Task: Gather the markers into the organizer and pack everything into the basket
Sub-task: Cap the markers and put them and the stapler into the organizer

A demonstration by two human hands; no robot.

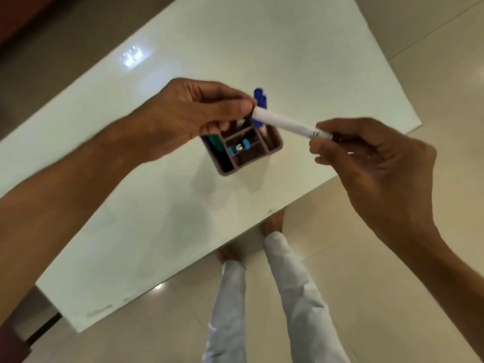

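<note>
A white marker (284,122) hangs in the air above a brown organizer (276,145) on the white table (131,218). My left hand (193,113) pinches the marker's left end between thumb and fingers. My right hand (366,158) pinches its right end. Two blue-capped markers (260,98) stand in the organizer's far compartment, partly hidden behind the white marker. A green marker (215,140) lies in the left compartment, and a small blue and white item (239,148) sits in the middle one. No basket is in view.
The table's near edge runs diagonally from lower left to right. Below it are my legs in white trousers (288,297) and bare feet on the beige tiled floor (392,323). A dark table leg (44,326) shows at lower left.
</note>
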